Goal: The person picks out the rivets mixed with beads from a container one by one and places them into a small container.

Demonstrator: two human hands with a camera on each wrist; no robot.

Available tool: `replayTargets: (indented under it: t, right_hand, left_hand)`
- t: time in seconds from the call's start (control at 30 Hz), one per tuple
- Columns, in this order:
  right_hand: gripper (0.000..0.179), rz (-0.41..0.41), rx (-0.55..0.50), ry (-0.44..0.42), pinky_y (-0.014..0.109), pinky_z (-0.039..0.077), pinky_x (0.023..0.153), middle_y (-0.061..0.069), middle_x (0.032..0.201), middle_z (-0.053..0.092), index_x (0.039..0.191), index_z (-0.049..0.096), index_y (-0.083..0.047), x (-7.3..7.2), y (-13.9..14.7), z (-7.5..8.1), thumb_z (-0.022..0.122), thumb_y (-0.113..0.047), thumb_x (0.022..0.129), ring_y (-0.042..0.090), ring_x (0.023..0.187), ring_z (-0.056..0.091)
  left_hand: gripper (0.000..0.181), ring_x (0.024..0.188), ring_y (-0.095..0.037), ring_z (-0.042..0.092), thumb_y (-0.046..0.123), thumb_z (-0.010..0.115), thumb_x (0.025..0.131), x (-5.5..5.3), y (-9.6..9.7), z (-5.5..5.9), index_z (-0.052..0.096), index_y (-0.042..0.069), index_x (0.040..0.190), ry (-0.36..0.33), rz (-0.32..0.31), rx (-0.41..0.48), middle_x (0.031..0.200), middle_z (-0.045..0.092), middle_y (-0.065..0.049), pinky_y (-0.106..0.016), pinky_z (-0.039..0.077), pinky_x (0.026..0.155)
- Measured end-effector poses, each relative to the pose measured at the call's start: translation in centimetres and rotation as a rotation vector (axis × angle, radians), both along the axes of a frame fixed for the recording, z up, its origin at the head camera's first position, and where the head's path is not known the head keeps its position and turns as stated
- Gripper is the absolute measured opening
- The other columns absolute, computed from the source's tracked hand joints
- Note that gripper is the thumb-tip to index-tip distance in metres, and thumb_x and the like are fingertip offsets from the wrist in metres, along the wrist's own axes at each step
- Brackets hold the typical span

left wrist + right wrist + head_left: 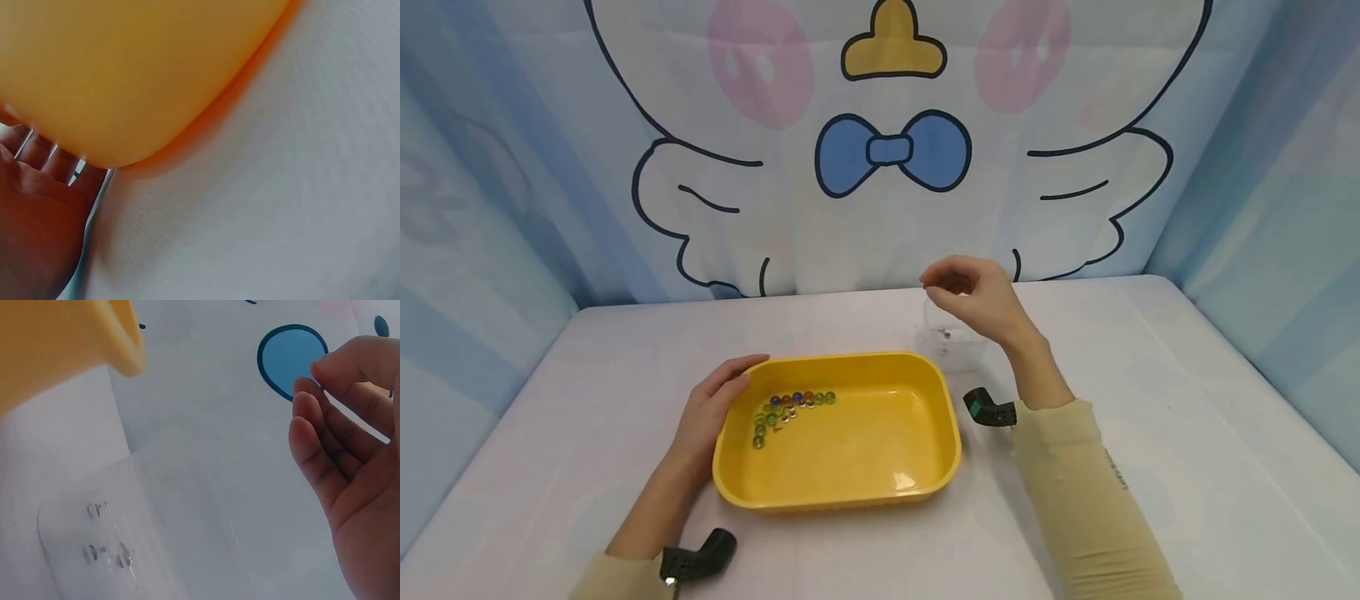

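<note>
My left hand holds the left far corner of a yellow plastic tray, thumb at the rim and fingers along the outside wall. In the left wrist view, the fingers pass partly behind the tray. Glass marbles and small silvery pieces lie in its left far part. My right hand is raised over a clear plastic box, thumb and index fingertips together. A tiny dark thing shows at that pinch; its kind is unclear. Small metallic pieces lie in the box.
A white cloth covers the table. Behind it hangs a printed curtain with a blue bow, and curtains enclose both sides. The clear box stands just beyond the tray's right far corner.
</note>
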State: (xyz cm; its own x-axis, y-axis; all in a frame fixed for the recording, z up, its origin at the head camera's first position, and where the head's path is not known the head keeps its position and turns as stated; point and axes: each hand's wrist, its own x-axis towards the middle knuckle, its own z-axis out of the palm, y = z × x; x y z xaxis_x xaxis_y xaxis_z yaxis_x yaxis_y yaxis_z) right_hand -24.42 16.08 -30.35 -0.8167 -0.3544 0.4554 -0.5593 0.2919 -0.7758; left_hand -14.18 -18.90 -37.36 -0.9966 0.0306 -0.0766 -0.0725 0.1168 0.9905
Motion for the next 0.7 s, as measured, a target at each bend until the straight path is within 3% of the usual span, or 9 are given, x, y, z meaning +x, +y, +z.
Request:
replayTargets:
  t: [0.47,0.7]
  right_hand:
    - [0.014,0.127,-0.055,0.063,0.028,0.054,0.077,0.015,0.101,0.069,0.104,0.071,0.005,0.9,-3.0,1.1,0.066,0.004,0.091,0.023,0.084,0.061]
    - [0.014,0.194,-0.028,0.098,0.028,0.054,0.075,0.010,0.098,0.070,0.104,0.071,0.004,1.2,-4.6,0.9,0.066,0.003,0.090,0.022,0.083,0.061]
  left_hand:
    - [0.042,0.131,-0.016,0.044,0.025,0.037,0.110,0.0,-0.1,-0.1,0.048,0.008,0.147,0.015,-0.003,0.002,0.148,0.047,-0.005,-0.016,0.038,0.104]
    - [0.042,0.131,-0.016,0.044,0.025,0.037,0.110,0.0,0.0,-0.2,0.048,0.008,0.147,0.014,-0.002,0.001,0.148,0.047,-0.006,-0.016,0.038,0.104]
